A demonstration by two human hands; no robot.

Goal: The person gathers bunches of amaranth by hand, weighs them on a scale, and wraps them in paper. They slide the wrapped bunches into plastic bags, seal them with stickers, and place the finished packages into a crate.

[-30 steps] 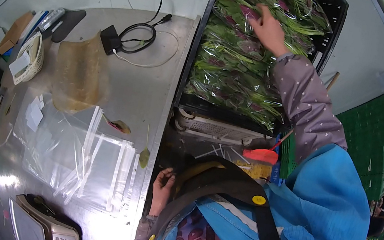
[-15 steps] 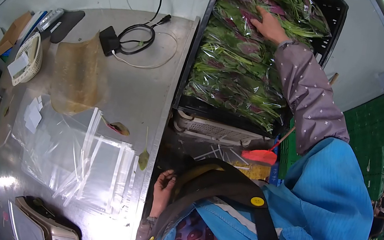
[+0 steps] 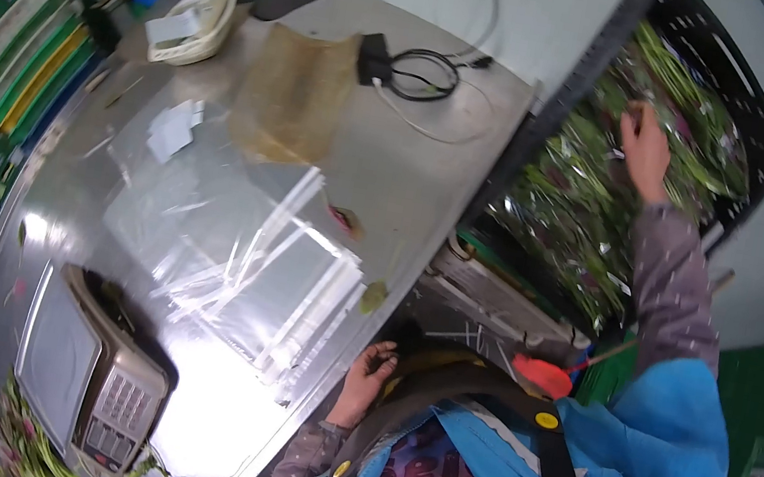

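A black crate (image 3: pixel 584 55) at the upper right holds green and purple leafy vegetables (image 3: pixel 578 185) in clear bags. My right hand (image 3: pixel 646 149) rests on top of the bags, its fingers somewhat apart and holding nothing that I can see. Low at the table's front edge, beside my body, is my left hand (image 3: pixel 365 382); its fingers are curled, and what they hold, if anything, is too small to tell. Clear plastic bags (image 3: pixel 228 253) lie flat on the metal table (image 3: pixel 202 411) to its left.
A scale (image 3: pixel 123 397) stands at the lower left, with loose greens (image 3: pixel 29 442) below it. Farther back are a white basket (image 3: pixel 203 42), a brown sheet (image 3: pixel 297 93) and a black adapter with cable (image 3: pixel 374 59). A red scoop (image 3: pixel 543 377) lies beneath the crate.
The view has turned left, so table and crate appear tilted and shifted right, and more of the scale shows. My right hand is still on the bags, now nearer their middle.
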